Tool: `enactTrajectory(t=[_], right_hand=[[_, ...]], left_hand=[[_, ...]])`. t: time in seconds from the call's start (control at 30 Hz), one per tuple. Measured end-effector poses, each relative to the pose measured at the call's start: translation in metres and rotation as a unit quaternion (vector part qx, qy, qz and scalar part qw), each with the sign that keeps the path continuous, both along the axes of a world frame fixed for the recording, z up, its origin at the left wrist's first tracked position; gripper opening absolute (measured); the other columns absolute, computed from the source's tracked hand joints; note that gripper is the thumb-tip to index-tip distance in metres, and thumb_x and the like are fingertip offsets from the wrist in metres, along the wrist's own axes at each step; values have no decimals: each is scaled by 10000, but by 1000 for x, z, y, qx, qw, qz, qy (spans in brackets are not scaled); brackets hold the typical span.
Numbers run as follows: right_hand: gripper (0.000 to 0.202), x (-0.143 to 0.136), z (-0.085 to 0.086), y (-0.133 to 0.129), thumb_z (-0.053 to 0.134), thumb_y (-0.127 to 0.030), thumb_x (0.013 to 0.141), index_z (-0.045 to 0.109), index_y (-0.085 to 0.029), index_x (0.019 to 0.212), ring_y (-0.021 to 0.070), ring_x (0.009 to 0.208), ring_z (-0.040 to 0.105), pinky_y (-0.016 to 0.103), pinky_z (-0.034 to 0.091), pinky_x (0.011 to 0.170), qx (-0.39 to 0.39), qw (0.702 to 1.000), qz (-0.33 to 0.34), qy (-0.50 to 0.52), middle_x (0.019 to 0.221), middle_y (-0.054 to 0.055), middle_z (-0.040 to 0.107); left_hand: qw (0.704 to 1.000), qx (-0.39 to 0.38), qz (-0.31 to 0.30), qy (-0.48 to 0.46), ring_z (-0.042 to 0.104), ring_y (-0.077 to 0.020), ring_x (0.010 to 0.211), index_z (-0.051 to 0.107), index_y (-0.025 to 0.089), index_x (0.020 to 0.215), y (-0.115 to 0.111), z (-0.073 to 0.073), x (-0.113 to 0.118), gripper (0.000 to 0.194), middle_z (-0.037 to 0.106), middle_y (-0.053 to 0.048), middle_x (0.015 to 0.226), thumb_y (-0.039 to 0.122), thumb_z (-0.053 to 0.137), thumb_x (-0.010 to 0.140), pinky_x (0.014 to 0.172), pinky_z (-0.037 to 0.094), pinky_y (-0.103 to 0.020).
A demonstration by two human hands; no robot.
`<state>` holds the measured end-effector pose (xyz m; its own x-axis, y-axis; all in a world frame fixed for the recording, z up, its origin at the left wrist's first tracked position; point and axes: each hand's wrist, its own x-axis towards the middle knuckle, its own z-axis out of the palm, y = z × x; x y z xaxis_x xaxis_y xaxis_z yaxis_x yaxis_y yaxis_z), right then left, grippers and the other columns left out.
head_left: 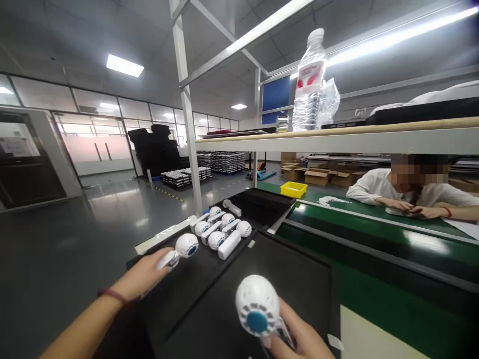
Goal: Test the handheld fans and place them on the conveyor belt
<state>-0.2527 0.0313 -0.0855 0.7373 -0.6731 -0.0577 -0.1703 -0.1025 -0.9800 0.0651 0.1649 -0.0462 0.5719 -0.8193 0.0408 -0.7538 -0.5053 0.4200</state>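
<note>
My left hand [145, 271] is closed around the handle of a white handheld fan [186, 245]. Its round head has a dark blue-grey centre and hangs over the left black tray [190, 286]. Just beyond it, several similar white fans [216, 240] lie in rows in that tray. Closer to me, my right hand [303, 336] grips a second white fan [256, 299], its vented round end and blue centre facing me. That fan is above the right black tray [295, 259]. Part of its handle is hidden by my fingers.
A green conveyor belt [374, 284] runs along the right. Across it, a person [374, 187] works with both hands near small white parts [331, 200]. A yellow bin [294, 189] stands farther back. Overhead, a shelf [337, 142] carries a water bottle [310, 82]; its upright post [190, 134] rises beyond the trays.
</note>
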Motion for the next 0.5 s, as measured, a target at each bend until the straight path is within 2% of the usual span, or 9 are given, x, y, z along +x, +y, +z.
enactTrajectory(t=[0.07, 0.17, 0.23, 0.3, 0.33, 0.4, 0.5], right_hand=[[505, 33, 6, 1, 571, -185, 681, 533, -291, 1173, 259, 1050, 487, 352, 343, 906, -139, 986, 93, 18, 1108, 41, 603], [479, 96, 16, 5, 523, -119, 712, 541, -340, 1137, 222, 953, 477, 346, 363, 843, -319, 936, 147, 5, 981, 15, 625], [420, 145, 18, 8, 511, -157, 755, 528, -333, 1136, 215, 943, 458, 355, 357, 838, -437, 884, 169, -3, 982, 6, 631], [358, 193, 16, 10, 476, -201, 792, 524, -304, 1131, 218, 935, 454, 370, 360, 829, -544, 814, 202, 33, 989, 12, 630], [332, 217, 15, 11, 456, -215, 806, 532, -291, 1119, 222, 939, 456, 381, 361, 833, -583, 779, 221, 63, 999, 19, 626], [289, 259, 12, 12, 432, -240, 827, 564, -283, 1080, 231, 971, 460, 401, 354, 863, -616, 738, 253, 107, 1031, 22, 620], [282, 306, 7, 14, 402, -282, 855, 571, -311, 1079, 232, 1047, 450, 414, 338, 915, -621, 716, 288, 137, 1111, 0, 597]], left_hand=[[1000, 7, 9, -20, 517, -271, 1101, 522, 154, 1175, -11, -3, 40, 512, 572, -83, 1210, 296, 444, 689, 939, 364, -320], [999, 22, -4, -38, 520, -274, 1103, 546, 155, 1160, -33, -16, 87, 527, 578, -92, 1204, 290, 472, 656, 940, 364, -327], [999, 30, -19, -40, 530, -266, 1094, 557, 157, 1148, -45, -26, 110, 529, 581, -101, 1198, 280, 501, 637, 942, 368, -338], [998, 31, -30, -38, 520, -268, 1110, 551, 147, 1159, -49, -34, 126, 550, 568, -114, 1213, 290, 522, 628, 955, 360, -342], [999, 27, -32, -34, 510, -270, 1123, 543, 144, 1171, -49, -37, 132, 560, 560, -113, 1224, 312, 523, 637, 962, 355, -338], [999, 14, -30, -20, 489, -275, 1147, 516, 133, 1205, -42, -43, 141, 580, 536, -113, 1249, 390, 488, 685, 976, 346, -338], [1000, -13, 5, 9, 446, -293, 1187, 447, 83, 1257, -22, -59, 150, 667, 484, -154, 1291, 522, 333, 768, 1006, 318, -395]])
